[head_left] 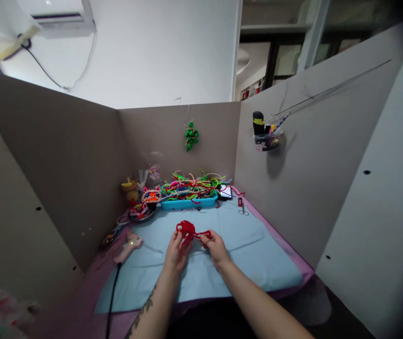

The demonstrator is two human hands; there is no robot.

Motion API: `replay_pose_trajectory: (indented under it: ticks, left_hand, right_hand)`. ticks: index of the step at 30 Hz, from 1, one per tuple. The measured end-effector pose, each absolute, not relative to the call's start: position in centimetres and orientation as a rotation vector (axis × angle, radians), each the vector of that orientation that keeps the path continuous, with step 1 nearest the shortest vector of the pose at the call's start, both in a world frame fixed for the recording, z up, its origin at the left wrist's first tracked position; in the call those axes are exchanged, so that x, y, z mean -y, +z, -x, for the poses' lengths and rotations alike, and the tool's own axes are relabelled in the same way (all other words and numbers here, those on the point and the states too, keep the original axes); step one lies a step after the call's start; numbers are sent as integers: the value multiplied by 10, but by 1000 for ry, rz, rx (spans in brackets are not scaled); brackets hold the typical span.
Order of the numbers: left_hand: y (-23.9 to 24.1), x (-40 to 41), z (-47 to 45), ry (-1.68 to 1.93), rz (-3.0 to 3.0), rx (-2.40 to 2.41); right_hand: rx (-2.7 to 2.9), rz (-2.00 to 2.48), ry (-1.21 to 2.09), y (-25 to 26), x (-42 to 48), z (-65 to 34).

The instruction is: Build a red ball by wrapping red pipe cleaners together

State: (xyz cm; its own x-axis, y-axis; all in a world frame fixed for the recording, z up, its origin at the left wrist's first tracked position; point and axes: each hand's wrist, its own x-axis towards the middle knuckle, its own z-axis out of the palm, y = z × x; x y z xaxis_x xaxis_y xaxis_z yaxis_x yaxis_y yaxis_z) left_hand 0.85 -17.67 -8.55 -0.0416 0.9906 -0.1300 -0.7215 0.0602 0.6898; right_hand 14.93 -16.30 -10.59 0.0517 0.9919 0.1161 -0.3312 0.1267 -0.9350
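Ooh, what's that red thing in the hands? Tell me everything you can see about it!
The red thing is a bright red, rounded clump with a small loop at its left edge and a thin strand reaching out to the right. It looks soft, maybe like yarn or fuzzy wire, but it's too small to tell. The left hand holds the clump, hiding some of it, while the right hand pinches the strand. It's over the light blue table cover.
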Motion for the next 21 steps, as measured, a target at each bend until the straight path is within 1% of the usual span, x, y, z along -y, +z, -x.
replay_pose_trajectory:
  ticks: [5, 10, 14, 17, 21]
  left_hand:
    - [-86, 177, -7, 1465, -443, -632]
    - [-85, 177, -11, 1397, -528, -608]
    - [-87, 176, -14, 1402, -577, -602]
    - [-90, 174, -14, 1480, -551, -629]
    - [-90, 171, -11, 1620, -481, -664]
  right_hand:
    - [1027, 890, 1240, -106, 163, -148]
    - [1031, 889, 1245, -107, 163, -144]
    - [1148, 879, 1172, -110, 161, -141]
    - [1192, 947, 981, -110, 164, -144]
    - [1214, 1023, 478, -103, 183, -147]
